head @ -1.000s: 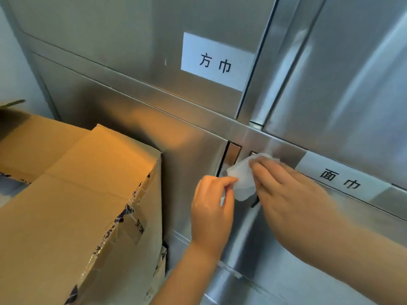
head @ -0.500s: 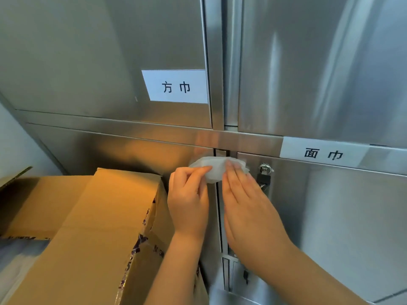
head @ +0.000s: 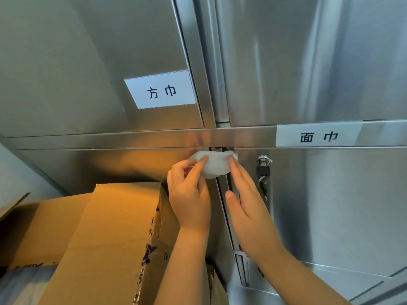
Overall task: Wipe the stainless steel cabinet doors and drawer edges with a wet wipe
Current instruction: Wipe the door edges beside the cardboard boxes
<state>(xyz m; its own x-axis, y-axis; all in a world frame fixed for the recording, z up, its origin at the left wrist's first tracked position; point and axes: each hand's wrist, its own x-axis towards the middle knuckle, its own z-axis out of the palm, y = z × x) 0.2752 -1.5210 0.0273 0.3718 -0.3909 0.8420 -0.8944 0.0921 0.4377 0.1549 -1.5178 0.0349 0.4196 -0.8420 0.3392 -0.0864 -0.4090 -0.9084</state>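
A crumpled white wet wipe (head: pixel 215 164) lies against the top of the narrow gap (head: pixel 222 190) between the two lower stainless steel doors, just under the horizontal steel rail (head: pixel 132 138). My left hand (head: pixel 189 194) pinches the wipe's left edge between thumb and fingers. My right hand (head: pixel 246 203) presses straight fingers on the wipe's right side, its palm over the edge of the lower right door (head: pixel 330 205). The lower left door (head: pixel 88 164) and both upper doors show above and beside the hands.
Cardboard boxes (head: pixel 110 234) stand stacked against the lower left door, close to my left forearm. A small padlock with keys (head: pixel 263 172) hangs on the lower right door, right of my right hand. Two white paper labels (head: pixel 163 90) (head: pixel 318 135) are stuck to the steel.
Both hands carried the wipe from lower on the gap up to its top, under the rail. The view swung level and upward.
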